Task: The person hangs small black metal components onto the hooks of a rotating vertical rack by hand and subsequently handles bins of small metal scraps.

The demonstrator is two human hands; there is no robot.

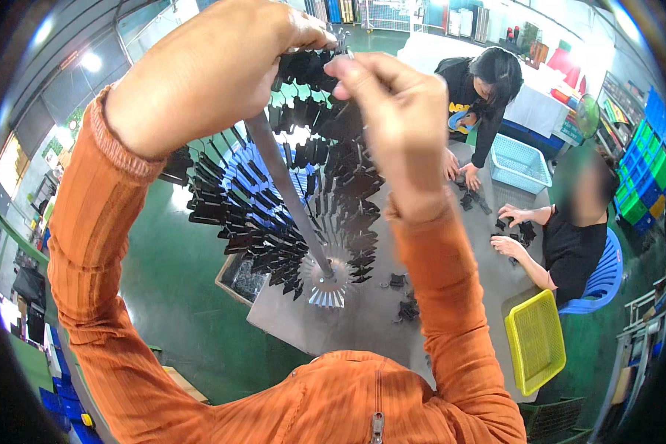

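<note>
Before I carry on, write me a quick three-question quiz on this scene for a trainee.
1. True or false: the left hand and the right hand are both raised near the upper black pieces.
2. In this view, which appears nearer the blue chair? A: the light-blue basket. B: the yellow basket.
3. Fill in: the wearer's sleeves are ____.

Key: 1 true; 2 B; 3 orange.

Both arms (451, 288) raised, left hand (248, 52) bent inward, right hand (399, 100) curled, its exact grip blurred.
</note>
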